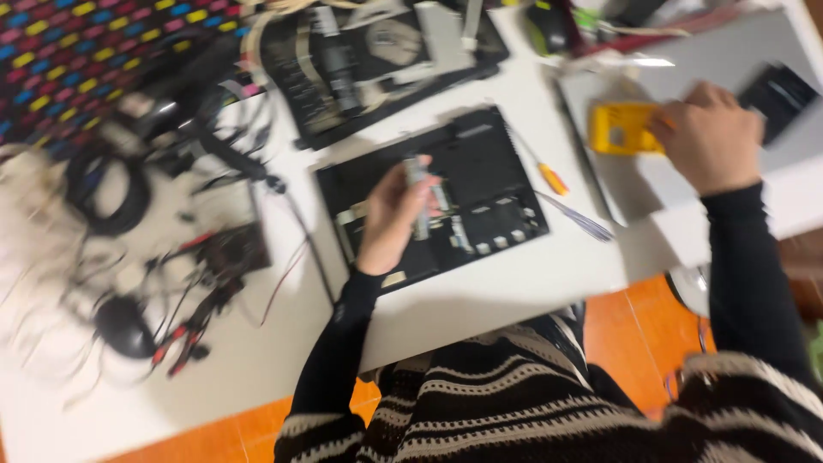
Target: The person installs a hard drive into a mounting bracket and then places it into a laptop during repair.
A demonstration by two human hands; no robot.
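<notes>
matt black plastic laptop base (pixel 480 171) on a smooth white worktop (pixel 514 283); yellow plastic case (pixel 621 129), glossy orange floor tiles (pixel 634 321), striped knitted woollen cloth (pixel 514 403).

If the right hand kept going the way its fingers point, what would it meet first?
The right hand points left and already reaches the yellow box-shaped device on the grey laptop lid. Blur hides whether the fingers grip it or only touch.

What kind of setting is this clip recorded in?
Probably a home electronics repair bench: an opened black laptop base lies on a white table, a yellow-handled screwdriver beside it, tangled black and red cables at one side. Orange floor tiles suggest a room, not a factory.
</notes>
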